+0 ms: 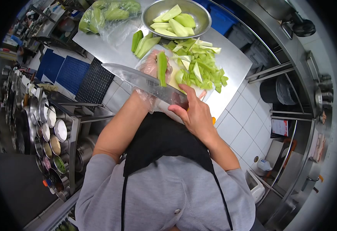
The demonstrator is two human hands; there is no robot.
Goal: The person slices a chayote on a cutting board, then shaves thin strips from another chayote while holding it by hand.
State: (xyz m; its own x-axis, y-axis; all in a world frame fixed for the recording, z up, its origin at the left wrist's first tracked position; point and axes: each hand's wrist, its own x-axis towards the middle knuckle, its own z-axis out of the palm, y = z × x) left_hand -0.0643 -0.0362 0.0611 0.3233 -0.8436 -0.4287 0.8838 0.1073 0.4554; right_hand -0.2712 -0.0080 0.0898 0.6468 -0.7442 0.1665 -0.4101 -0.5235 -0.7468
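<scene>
steel knife (145, 81) (right hand (195, 113) grips it) screens left hand (150, 66) pinching green strip (162, 68), bowl (147, 17) beyond.

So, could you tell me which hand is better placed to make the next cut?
Right, probably: the right hand grips the knife, whose blade lies against the green strip, while the gloved left hand holds that strip.

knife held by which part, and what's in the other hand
Right hand grips the knife by its handle end; gloved left hand holds a green vegetable strip around its middle.
</scene>
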